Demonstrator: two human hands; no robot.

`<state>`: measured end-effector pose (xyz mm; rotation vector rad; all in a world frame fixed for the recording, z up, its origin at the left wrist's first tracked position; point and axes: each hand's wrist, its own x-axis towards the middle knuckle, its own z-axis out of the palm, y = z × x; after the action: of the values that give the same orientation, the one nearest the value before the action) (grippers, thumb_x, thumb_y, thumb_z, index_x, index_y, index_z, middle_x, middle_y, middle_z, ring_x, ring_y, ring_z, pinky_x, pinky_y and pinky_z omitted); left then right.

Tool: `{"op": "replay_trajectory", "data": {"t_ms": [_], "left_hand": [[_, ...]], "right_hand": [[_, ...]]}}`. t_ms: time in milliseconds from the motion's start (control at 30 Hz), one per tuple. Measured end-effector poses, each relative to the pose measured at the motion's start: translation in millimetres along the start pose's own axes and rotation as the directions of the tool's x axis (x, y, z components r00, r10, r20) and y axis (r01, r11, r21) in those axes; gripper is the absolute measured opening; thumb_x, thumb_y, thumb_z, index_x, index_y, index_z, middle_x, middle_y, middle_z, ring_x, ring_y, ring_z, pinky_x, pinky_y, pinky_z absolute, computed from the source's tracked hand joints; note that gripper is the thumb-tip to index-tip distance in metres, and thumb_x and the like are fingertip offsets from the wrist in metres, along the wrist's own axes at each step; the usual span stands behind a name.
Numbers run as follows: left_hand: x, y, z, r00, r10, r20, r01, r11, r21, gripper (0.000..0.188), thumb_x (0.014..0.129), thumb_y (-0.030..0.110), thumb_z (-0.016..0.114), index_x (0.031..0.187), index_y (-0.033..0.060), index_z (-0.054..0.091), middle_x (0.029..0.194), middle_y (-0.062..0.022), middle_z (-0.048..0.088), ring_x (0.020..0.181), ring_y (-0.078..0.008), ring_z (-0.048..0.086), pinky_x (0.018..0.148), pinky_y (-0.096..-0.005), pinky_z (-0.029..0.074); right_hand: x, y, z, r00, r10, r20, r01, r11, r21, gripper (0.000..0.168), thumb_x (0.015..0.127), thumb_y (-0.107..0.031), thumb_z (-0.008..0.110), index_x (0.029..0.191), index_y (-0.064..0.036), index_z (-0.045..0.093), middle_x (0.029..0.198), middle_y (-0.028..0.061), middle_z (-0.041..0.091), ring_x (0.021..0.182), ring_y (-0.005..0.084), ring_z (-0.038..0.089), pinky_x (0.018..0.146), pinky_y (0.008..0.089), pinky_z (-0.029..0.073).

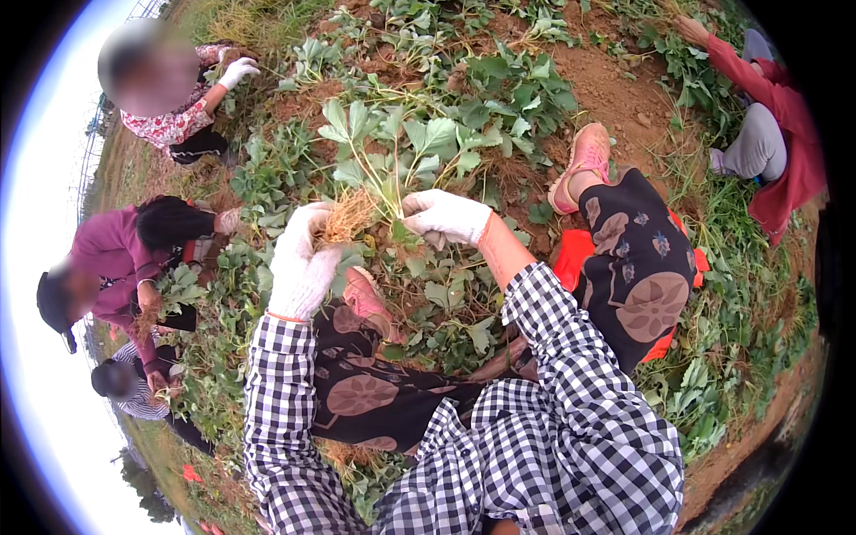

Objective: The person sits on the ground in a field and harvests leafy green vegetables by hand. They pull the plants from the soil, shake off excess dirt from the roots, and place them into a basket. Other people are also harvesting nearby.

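Observation:
My left hand [304,257], in a white knitted glove, closes around the fibrous tan roots [349,215] of leafy green plants that look like strawberry seedlings. At the base of the stems is my right hand [447,215], gloved the same way, with fingers and thumb pinching them. The lobed leaves [428,137] point away from me, and the roots lean toward the left glove. Some fingertips of the left hand are hidden behind the roots. More uprooted plants [508,93] with leaves and stringy roots lie on the soil just beyond.
My pink shoes [588,157] rest among the plants, knees spread wide. Red plastic [573,257] shows by my right leg. Several other people crouch or bend nearby: one in purple [114,264] holding a rooted plant, one in a floral top [167,127], one in red [782,127] at right.

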<state>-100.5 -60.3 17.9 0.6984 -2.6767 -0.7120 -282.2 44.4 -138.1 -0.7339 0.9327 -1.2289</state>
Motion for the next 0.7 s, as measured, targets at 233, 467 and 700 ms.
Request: {"op": "replay_trajectory", "data": {"t_ms": [233,467,700], "left_hand": [[-3,18,27,0.954,0.175,0.245,-0.209,0.970,0.121,0.043,0.073,0.000,0.059,0.115,0.0117,0.057,0.113,-0.0105,0.063,0.101,-0.0317,0.062,0.084,-0.0371,0.051],[0,2,17,0.817,-0.407,0.409,0.444,0.896,0.005,0.031,0.084,0.010,0.060,0.114,0.0042,0.060,0.094,-0.0100,0.067,0.083,-0.0225,0.066,0.073,-0.0327,0.051],[-6,-17,-7,0.659,-0.598,0.455,0.748,0.458,-0.481,0.023,0.091,0.014,0.059,0.111,0.0017,0.060,0.086,-0.0017,0.063,0.064,-0.0077,0.057,0.059,-0.0214,0.048]], "right_hand": [[-12,-14,8,0.971,0.042,0.234,0.006,0.979,-0.202,0.025,0.087,-0.025,0.061,0.103,-0.006,0.061,0.067,-0.0017,0.058,0.043,0.0050,0.048,0.037,0.0204,0.040],[-12,-26,5,0.991,-0.131,0.008,0.122,0.939,0.322,0.020,0.091,-0.018,0.060,0.105,-0.003,0.060,0.075,-0.0011,0.059,0.050,0.0039,0.047,0.041,0.0184,0.038],[-7,-22,-33,0.743,-0.321,-0.587,0.503,0.847,0.173,0.036,0.090,-0.018,0.063,0.120,-0.001,0.053,0.103,0.0059,0.060,0.092,0.0126,0.059,0.082,0.0301,0.050]]}}
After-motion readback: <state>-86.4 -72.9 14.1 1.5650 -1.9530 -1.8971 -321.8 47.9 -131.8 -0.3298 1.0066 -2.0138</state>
